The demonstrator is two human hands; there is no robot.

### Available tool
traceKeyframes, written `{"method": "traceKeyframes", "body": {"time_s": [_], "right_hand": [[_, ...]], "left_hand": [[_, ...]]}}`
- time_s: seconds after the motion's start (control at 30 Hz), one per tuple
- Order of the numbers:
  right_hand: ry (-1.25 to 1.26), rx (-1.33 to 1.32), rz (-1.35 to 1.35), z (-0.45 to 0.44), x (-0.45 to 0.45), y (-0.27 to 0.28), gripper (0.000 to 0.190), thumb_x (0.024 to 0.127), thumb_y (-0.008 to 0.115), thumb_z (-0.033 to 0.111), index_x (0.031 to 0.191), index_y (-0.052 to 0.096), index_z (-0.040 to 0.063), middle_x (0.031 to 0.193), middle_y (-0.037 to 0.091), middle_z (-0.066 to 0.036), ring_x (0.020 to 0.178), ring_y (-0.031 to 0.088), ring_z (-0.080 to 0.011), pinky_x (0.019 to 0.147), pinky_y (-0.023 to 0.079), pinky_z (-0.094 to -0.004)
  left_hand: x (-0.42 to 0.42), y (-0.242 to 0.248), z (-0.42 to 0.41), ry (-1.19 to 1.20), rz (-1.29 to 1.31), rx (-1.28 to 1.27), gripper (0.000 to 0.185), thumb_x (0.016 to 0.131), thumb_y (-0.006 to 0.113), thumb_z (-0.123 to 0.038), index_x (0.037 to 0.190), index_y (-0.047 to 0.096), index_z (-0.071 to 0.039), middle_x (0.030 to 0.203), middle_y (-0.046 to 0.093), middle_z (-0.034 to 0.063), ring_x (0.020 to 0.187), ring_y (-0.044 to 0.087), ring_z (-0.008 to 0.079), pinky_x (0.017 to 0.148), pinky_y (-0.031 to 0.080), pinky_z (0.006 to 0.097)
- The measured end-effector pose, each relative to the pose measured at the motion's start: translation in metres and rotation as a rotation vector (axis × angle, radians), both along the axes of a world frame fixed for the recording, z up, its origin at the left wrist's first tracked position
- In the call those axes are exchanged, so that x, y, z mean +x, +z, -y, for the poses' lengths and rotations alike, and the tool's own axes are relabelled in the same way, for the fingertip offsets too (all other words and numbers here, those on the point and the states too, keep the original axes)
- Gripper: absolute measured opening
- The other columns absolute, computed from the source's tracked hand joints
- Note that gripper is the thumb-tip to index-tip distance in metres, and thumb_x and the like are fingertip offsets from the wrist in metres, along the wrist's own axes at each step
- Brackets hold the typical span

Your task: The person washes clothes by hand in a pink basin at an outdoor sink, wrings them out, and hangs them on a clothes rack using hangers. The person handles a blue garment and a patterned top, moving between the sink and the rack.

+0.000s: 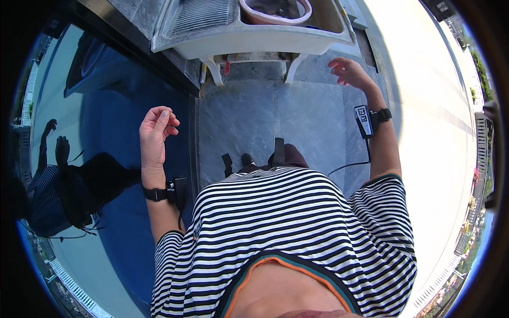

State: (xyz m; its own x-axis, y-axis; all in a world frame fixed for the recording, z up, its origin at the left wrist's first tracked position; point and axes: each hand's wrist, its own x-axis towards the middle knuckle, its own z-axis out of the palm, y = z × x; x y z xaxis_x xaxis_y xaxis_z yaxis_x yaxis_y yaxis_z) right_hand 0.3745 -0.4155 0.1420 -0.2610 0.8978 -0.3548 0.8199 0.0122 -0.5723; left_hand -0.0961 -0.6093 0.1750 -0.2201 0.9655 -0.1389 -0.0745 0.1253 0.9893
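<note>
My left hand [157, 124] is raised at the left with its fingers loosely curled, holding nothing, in front of a dark reflective glass panel [119, 131]. At the right, my right hand [349, 72] hangs in the air near the right front corner of a white laundry sink [262, 39]; its fingers are bent and apart, with nothing between them. Neither hand touches the sink. A pink plastic basin [274, 18] sits in the sink's bowl and has something dark in it. The sink's ribbed washboard [203, 16] lies left of the basin.
The sink stands on white legs [295, 68] above grey stone tiles [238, 107]. A small red item [226, 68] hangs beneath it. A black frame [194, 147] edges the glass at the left. Sunlit pavement [433, 119] extends along the right. A cable [350, 165] hangs from the device on my right wrist.
</note>
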Motion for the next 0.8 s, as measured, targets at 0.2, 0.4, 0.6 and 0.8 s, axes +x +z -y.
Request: {"method": "traceKeyframes", "body": {"time_s": [0.2,0.4,0.6,0.8], "right_hand": [[0.016,0.067,-0.037,-0.17,-0.046,-0.023,0.027,0.094,0.054,0.017,0.121,0.057,0.015,0.103,0.064,-0.009,0.071,0.065,-0.016,0.061,0.056,-0.0278],[0.015,0.046,0.055,-0.34,-0.117,-0.117,0.043,0.088,0.061,0.019,0.13,0.049,0.019,0.123,0.055,-0.016,0.104,0.061,-0.031,0.07,0.059,-0.0405],[0.001,-0.176,0.23,-0.442,-0.165,-0.202,0.088,0.073,0.077,0.038,0.145,0.029,0.02,0.143,0.032,-0.025,0.126,0.041,-0.0411,0.106,0.036,-0.0433],[0.473,-0.41,0.402,-0.459,-0.195,-0.253,0.05,0.074,0.072,0.033,0.114,0.062,0.004,0.116,0.06,-0.021,0.108,0.057,-0.0368,0.089,0.047,-0.0399]], "left_hand": [[-0.029,0.004,-0.156,-0.113,-0.063,0.056,0.015,0.093,0.058,-0.02,0.097,0.062,-0.006,0.082,0.064,0.0025,0.073,0.061,0.0087,0.06,0.049,0.0196],[-0.045,-0.022,-0.261,-0.037,-0.031,-0.024,0.013,0.093,0.058,-0.018,0.096,0.061,-0.005,0.083,0.063,0.0033,0.073,0.061,0.0102,0.06,0.049,0.0207],[-0.041,-0.043,-0.361,0.018,0.03,-0.147,0.011,0.093,0.058,-0.016,0.096,0.06,-0.005,0.084,0.062,0.0039,0.074,0.061,0.0113,0.06,0.049,0.0218],[-0.025,-0.075,-0.438,-0.012,0.074,-0.249,0.012,0.092,0.059,-0.016,0.095,0.06,-0.005,0.083,0.062,0.0035,0.073,0.061,0.0108,0.059,0.049,0.0211]]}}
